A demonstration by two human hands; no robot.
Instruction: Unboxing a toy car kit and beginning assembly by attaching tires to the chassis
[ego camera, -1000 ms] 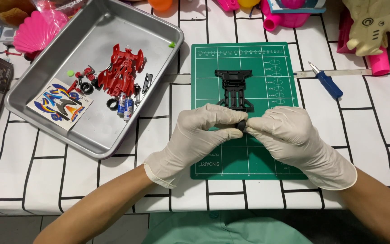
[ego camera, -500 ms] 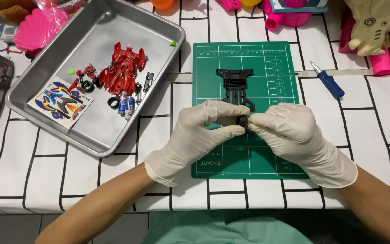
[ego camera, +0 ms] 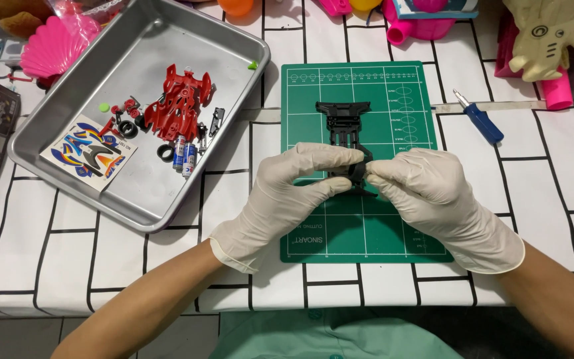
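Gloved left hand (ego camera: 293,193), right hand (ego camera: 433,199), black chassis (ego camera: 345,123)

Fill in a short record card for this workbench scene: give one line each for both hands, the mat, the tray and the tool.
left hand: gloved, pinching a small black wheel
right hand: gloved, pinching the same wheel from the other side
green cutting mat: holds the black chassis
metal tray: red car body, sticker sheet, batteries, small parts
blue screwdriver: lying right of the mat, untouched

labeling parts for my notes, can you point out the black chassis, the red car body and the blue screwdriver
black chassis (ego camera: 342,119), head view, on its upper frame
red car body (ego camera: 177,106), head view, on its middle
blue screwdriver (ego camera: 483,123), head view, on its blue handle
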